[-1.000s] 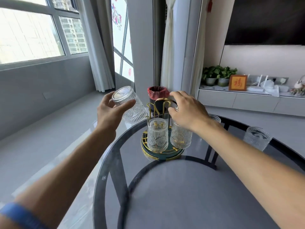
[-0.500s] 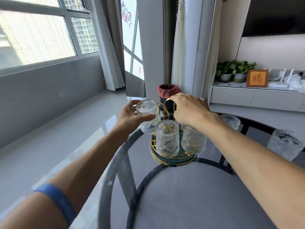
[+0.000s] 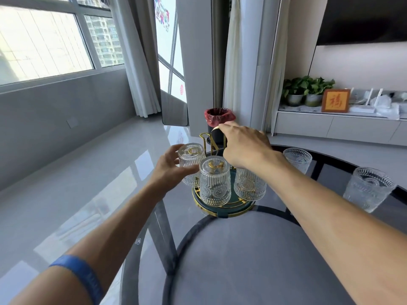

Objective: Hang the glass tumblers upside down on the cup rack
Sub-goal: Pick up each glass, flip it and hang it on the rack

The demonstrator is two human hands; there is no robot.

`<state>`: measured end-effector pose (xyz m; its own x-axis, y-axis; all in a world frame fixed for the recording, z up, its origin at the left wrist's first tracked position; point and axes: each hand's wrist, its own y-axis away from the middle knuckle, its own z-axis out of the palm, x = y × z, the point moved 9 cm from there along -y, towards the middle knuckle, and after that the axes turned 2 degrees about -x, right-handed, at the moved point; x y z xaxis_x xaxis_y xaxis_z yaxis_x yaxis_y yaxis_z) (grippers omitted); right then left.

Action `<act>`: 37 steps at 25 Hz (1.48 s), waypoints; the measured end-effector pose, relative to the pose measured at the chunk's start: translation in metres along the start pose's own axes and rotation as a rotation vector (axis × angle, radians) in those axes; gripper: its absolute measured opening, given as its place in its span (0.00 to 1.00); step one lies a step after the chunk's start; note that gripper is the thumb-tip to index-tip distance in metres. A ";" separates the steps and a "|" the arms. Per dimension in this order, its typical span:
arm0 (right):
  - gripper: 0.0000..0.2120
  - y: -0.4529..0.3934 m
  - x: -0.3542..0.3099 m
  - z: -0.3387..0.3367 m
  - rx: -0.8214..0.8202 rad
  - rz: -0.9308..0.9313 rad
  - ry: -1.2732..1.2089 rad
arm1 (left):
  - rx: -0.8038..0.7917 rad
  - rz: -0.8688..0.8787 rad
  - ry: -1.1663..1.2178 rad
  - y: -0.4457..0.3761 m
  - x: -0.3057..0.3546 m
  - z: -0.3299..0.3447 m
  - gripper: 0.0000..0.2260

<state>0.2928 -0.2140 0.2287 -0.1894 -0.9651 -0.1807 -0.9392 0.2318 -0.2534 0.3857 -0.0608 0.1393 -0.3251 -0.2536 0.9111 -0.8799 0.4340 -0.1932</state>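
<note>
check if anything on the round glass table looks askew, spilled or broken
Nothing stands out. Three ribbed glass tumblers hang upside down on the gold and green cup rack; two upright ribbed tumblers wait, intact, on the table.

Bright daylit living room, grey and white finishes.

Large window (image 3: 44,40) up and left of the hands, high-rise blocks outside; grey wall (image 3: 55,119) below it. Grey curtain (image 3: 136,62) hangs at the window's right edge. Glossy grey floor (image 3: 99,168) left of the hands reflects the daylight. Black bin with a red liner (image 3: 219,117) stands on the floor just beyond the hands, against a white pillar (image 3: 193,62). Far right of the hands: low white cabinet (image 3: 334,128) carrying two potted plants (image 3: 306,90), a framed red-and-gold character plaque (image 3: 335,103) and a white router (image 3: 363,107). Dark TV screen (image 3: 363,18) on the wall above.
</note>
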 end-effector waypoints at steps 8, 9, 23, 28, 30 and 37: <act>0.33 0.081 0.058 -0.006 0.273 0.001 -0.355 | 0.291 0.192 -0.185 0.071 0.059 -0.017 0.28; 0.32 0.102 0.075 -0.001 0.290 0.032 -0.365 | 0.263 0.302 -0.213 0.089 0.078 -0.002 0.27; 0.32 0.262 0.247 0.054 0.133 0.405 -0.525 | -0.485 0.234 -0.739 0.152 0.023 0.271 0.35; 0.46 0.257 0.298 0.076 0.290 0.660 -0.756 | -0.594 0.325 -0.948 0.125 0.007 0.310 0.33; 0.49 0.245 0.313 0.084 0.343 0.691 -0.779 | -0.564 0.359 -0.947 0.118 0.002 0.316 0.34; 0.54 0.194 0.357 0.101 0.536 0.851 -0.856 | -0.512 0.376 -0.914 0.114 -0.008 0.318 0.34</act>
<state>0.0724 -0.5012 0.0187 -0.2347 -0.1596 -0.9589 -0.3509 0.9338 -0.0695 0.1775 -0.2836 -0.0055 -0.8596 -0.4804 0.1744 -0.4930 0.8693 -0.0355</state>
